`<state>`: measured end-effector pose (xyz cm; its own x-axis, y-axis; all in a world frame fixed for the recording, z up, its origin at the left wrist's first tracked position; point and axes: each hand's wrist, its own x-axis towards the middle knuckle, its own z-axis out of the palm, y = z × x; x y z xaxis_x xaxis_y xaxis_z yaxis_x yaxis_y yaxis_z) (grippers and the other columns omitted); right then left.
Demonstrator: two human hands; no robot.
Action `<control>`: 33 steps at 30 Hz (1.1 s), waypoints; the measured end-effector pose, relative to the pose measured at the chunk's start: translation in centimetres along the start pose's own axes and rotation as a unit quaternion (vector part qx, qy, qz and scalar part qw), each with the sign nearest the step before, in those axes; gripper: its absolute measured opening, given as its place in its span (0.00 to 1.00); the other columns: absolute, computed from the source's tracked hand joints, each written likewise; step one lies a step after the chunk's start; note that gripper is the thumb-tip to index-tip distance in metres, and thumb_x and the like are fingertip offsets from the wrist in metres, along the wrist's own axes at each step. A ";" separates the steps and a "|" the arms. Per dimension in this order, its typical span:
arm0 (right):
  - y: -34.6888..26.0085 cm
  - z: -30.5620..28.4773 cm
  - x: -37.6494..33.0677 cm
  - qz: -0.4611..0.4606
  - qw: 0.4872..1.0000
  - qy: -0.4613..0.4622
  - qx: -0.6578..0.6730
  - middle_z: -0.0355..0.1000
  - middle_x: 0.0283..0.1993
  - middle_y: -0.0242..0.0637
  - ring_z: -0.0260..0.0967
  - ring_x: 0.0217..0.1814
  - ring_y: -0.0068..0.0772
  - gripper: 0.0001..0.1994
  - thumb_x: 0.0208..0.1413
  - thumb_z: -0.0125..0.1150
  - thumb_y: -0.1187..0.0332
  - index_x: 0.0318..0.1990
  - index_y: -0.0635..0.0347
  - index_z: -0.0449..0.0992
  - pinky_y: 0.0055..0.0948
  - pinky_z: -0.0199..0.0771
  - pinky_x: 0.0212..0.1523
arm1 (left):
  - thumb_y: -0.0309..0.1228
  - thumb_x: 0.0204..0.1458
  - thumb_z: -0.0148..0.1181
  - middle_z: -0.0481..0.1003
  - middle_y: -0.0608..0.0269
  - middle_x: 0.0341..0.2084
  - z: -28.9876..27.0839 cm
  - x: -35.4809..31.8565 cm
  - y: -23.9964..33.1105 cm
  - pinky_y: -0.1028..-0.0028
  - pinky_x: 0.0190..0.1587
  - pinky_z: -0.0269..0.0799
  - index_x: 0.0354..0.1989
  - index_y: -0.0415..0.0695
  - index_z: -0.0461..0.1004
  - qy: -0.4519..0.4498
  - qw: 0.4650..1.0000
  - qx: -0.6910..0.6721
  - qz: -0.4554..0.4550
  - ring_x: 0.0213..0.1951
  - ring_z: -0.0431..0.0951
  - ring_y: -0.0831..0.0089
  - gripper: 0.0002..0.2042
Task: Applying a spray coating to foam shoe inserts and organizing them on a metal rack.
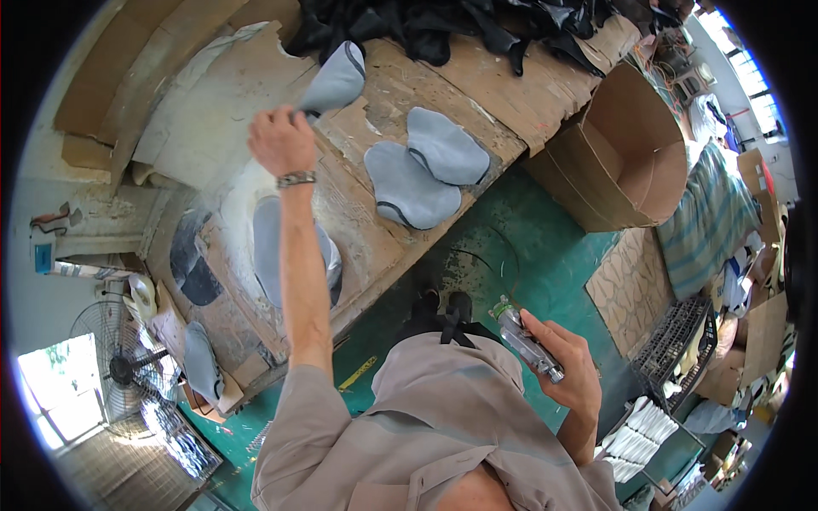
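Note:
My left hand (283,143) reaches across the workbench, fingers curled at the near end of a grey fabric piece with dark edging (337,78), shaped like a shoe upper. The fingertips are partly hidden, but they appear closed on that end. Low over the floor, in front of my body at the right, my right hand (569,358) is wrapped round a clear and silver hand tool (527,342) with a green part at its tip. Two similar grey pieces (411,189) overlap near the bench edge. More grey pieces (267,247) lie under my left forearm.
The worn wooden bench (366,272) is partly covered with cardboard. Black material (417,30) is heaped at its far side. An open cardboard box (588,162) stands right of it. A fan (122,368) is at the left, and a black crate (677,349) at the right.

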<state>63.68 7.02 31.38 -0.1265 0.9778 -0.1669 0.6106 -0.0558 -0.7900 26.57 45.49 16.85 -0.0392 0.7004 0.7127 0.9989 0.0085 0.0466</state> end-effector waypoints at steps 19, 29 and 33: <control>-2.6 -1.4 -2.0 -0.160 0.984 -0.081 0.009 0.73 0.38 0.49 0.75 0.37 0.49 0.43 0.30 0.59 0.74 0.66 0.69 0.71 0.31 0.74 0.41 | 0.27 0.57 0.59 0.64 0.41 0.68 3.2 -24.4 1.9 0.56 0.69 0.62 0.76 0.45 0.52 -0.275 0.851 -0.361 -0.264 0.68 0.65 0.47 0.37; -2.6 -2.4 -6.4 -0.171 0.980 -0.099 0.015 0.73 0.35 0.48 0.74 0.33 0.48 0.39 0.39 0.61 0.61 0.65 0.67 0.72 0.35 0.72 0.36 | 0.37 0.64 0.58 0.82 0.58 0.33 -15.0 -60.0 -2.6 0.67 0.35 0.77 0.57 0.41 0.77 -0.488 0.770 -0.301 -0.280 0.31 0.81 0.69 0.18; -3.6 -2.5 -7.7 -0.191 0.978 -0.084 -0.007 0.73 0.34 0.48 0.73 0.32 0.46 0.36 0.39 0.59 0.70 0.64 0.66 0.73 0.33 0.72 0.34 | 0.44 0.60 0.53 0.81 0.50 0.50 -26.1 -76.2 -5.4 0.55 0.56 0.77 0.44 0.47 0.84 -0.816 0.556 -0.010 -0.160 0.53 0.81 0.51 0.17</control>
<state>64.39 0.24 36.92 -0.4724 0.8803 0.0430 0.5043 0.3100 -0.8059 23.49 -26.55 -19.48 -0.1222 0.3804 -0.9167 0.9462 0.3233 0.0081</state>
